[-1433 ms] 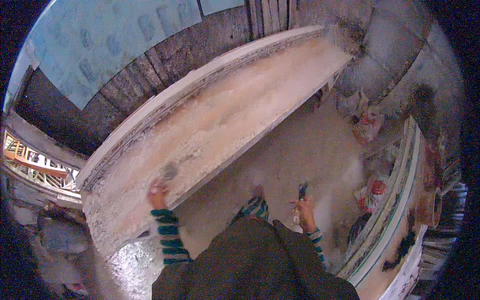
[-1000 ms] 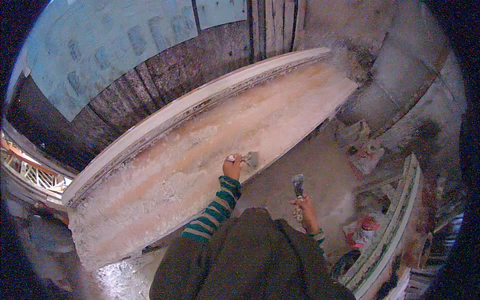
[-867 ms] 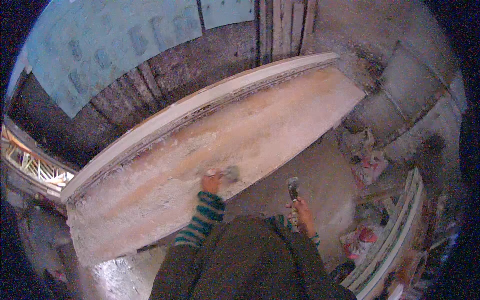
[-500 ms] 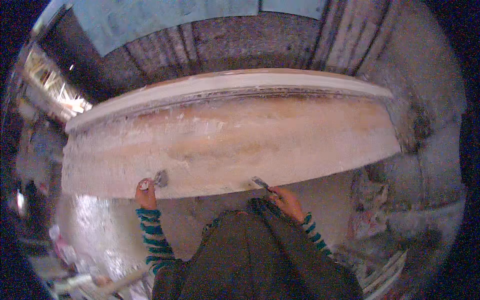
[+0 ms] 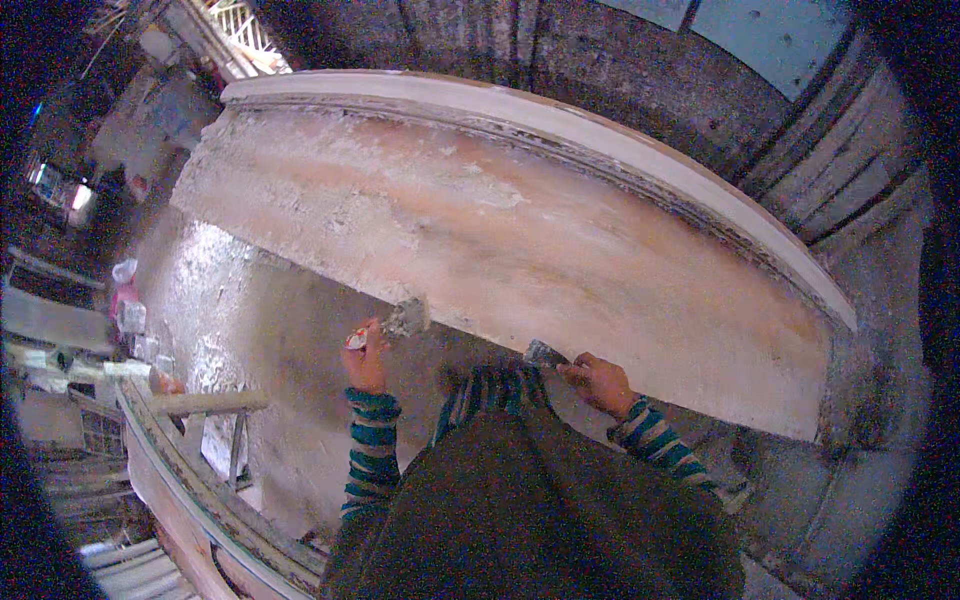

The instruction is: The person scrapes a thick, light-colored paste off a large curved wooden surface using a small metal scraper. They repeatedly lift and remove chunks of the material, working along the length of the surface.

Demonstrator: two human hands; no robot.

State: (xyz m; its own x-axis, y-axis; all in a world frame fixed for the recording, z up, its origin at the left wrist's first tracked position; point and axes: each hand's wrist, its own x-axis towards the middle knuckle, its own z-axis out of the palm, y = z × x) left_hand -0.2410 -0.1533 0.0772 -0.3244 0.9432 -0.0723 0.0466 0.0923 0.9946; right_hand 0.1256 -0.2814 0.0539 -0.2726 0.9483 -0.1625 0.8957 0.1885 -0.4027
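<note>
A long wooden panel (image 5: 600,270), smeared with whitish putty, stretches across in front of me with a raised pale moulding (image 5: 560,118) along its far side. My left hand (image 5: 367,365) is closed round a putty knife (image 5: 405,318) whose wide blade is caked with grey-white paste. That blade is at the panel's near edge; I cannot tell if it touches. Closed on the handle of a second putty knife (image 5: 545,353) is my right hand (image 5: 603,386). Its dark blade points left, close to the near edge.
Behind the panel rises a rough grey wall (image 5: 640,65) with a blue-grey sheet (image 5: 770,40). A curved wooden piece (image 5: 185,500) stands at the lower left, with a wooden bar (image 5: 215,402) by it. Pink and white items (image 5: 128,300) are on the left.
My view has swung left, so the panel now slopes down to the right. Both hands draw back relative to its near edge, each still holding its putty knife.
</note>
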